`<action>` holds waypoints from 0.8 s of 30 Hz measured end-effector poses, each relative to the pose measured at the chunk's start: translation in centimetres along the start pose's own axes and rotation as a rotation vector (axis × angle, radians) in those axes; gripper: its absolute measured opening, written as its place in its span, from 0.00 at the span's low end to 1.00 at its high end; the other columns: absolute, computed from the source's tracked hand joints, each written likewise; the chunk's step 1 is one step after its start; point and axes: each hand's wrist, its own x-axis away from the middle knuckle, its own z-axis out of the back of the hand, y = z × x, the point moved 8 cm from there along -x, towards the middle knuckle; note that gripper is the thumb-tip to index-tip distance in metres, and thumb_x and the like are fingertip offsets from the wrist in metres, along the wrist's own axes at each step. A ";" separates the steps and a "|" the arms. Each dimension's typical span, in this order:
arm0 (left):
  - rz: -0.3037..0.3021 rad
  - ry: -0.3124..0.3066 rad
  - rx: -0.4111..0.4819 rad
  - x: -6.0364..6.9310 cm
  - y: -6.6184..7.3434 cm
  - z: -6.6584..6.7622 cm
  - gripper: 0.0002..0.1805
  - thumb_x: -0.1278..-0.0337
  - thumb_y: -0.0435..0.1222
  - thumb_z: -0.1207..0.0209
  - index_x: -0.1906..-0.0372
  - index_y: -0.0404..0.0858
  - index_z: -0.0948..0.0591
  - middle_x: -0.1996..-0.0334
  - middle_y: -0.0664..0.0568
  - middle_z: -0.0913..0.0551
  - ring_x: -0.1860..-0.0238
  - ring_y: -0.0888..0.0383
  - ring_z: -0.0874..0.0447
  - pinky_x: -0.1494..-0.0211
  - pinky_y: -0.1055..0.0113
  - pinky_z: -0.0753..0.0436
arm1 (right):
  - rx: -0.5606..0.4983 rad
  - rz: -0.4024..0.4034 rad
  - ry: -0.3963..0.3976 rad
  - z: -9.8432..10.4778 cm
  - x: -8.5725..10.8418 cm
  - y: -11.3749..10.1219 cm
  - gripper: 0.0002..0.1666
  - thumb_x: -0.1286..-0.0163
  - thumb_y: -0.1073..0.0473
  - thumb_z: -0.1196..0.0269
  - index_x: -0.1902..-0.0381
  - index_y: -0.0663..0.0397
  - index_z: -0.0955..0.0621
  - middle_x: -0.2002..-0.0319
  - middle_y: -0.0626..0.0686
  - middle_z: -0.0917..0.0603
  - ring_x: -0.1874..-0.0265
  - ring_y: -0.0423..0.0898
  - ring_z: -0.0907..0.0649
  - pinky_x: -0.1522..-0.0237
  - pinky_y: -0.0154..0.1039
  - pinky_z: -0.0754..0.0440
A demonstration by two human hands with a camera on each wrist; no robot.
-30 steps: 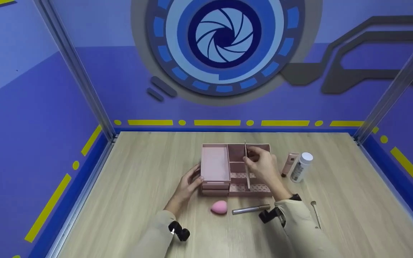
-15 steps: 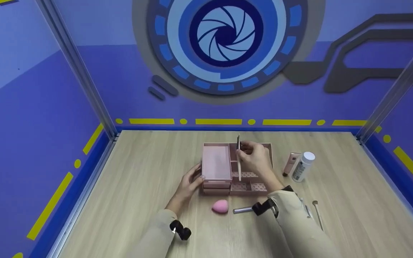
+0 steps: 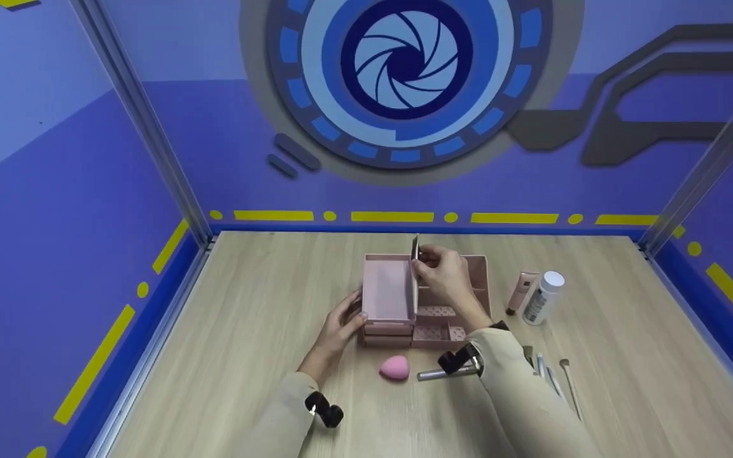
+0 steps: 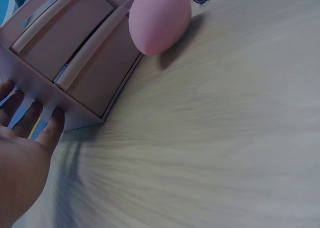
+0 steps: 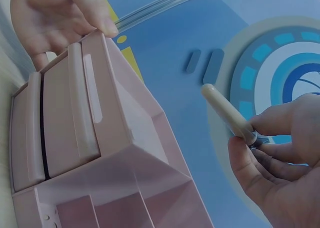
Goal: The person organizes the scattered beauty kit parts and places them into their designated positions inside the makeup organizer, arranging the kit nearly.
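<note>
A pink makeup organizer [image 3: 387, 331] stands mid-table, with drawers and a shallow top tray on its left and open compartments on its right. My left hand [image 3: 336, 331] rests on its left side; in the left wrist view the fingertips touch the side wall, and in the right wrist view the thumb lies at the upper edge. My right hand [image 3: 445, 273] pinches a makeup brush [image 5: 225, 107] by its metal collar, above the organizer near the tray's right edge. Its pale handle points toward the front. Fingers partly hide the dark head.
A pink makeup sponge [image 3: 395, 367] and a silver tube [image 3: 431, 376] lie before the organizer, the tube partly under my right wrist. Several brushes, one a thin brush [image 3: 571, 389], lie at the front right. A pink squeeze tube [image 3: 522, 292] and a white-capped bottle [image 3: 544, 298] stand right.
My right hand has moved left with the makeup brush, from over the right-hand compartments to the tray's right edge. The left hand has stayed on the organizer's side.
</note>
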 end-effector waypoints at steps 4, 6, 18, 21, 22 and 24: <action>-0.009 0.006 0.000 0.0 0.1 0.0 0.35 0.33 0.30 0.47 0.26 0.26 0.47 0.27 0.30 0.44 0.27 0.38 0.45 0.29 0.63 0.32 | -0.029 0.008 -0.009 -0.7 -0.6 -0.2 0.18 0.39 0.62 0.33 0.51 0.62 0.17 0.61 0.58 0.12 0.65 0.49 0.13 0.64 0.36 0.14; -0.020 0.004 0.008 0.0 0.2 0.0 0.36 0.34 0.29 0.47 0.27 0.24 0.47 0.28 0.29 0.45 0.27 0.36 0.45 0.30 0.64 0.31 | -0.062 -0.002 -0.026 -1.3 -0.9 -0.2 0.18 0.39 0.63 0.33 0.51 0.64 0.17 0.61 0.59 0.12 0.66 0.48 0.14 0.65 0.36 0.14; -0.025 -0.003 0.004 0.2 -0.1 -0.2 0.36 0.35 0.29 0.47 0.27 0.24 0.48 0.29 0.27 0.44 0.28 0.35 0.44 0.30 0.63 0.31 | -0.155 -0.040 -0.052 -3.9 -1.7 0.3 0.19 0.39 0.68 0.35 0.50 0.71 0.19 0.61 0.64 0.13 0.72 0.47 0.14 0.69 0.35 0.14; -0.023 -0.009 -0.019 0.1 0.1 -0.1 0.36 0.34 0.30 0.48 0.27 0.24 0.48 0.28 0.28 0.44 0.27 0.36 0.45 0.29 0.62 0.32 | -0.160 -0.031 -0.054 -4.3 -2.1 0.0 0.18 0.39 0.69 0.35 0.50 0.72 0.20 0.61 0.65 0.14 0.72 0.47 0.14 0.69 0.35 0.14; -0.018 -0.010 -0.022 0.1 0.1 -0.1 0.36 0.33 0.30 0.48 0.26 0.25 0.48 0.28 0.28 0.44 0.27 0.36 0.45 0.29 0.62 0.32 | -0.159 -0.029 -0.051 -4.5 -2.2 -0.1 0.18 0.39 0.69 0.35 0.51 0.72 0.20 0.62 0.64 0.14 0.72 0.46 0.15 0.69 0.35 0.14; -0.013 -0.014 -0.022 0.0 0.2 -0.1 0.36 0.33 0.31 0.48 0.26 0.26 0.48 0.28 0.29 0.45 0.26 0.36 0.47 0.28 0.62 0.33 | -0.178 -0.021 -0.051 -4.7 -2.5 -0.3 0.17 0.39 0.70 0.35 0.51 0.73 0.20 0.63 0.65 0.14 0.72 0.46 0.15 0.69 0.36 0.13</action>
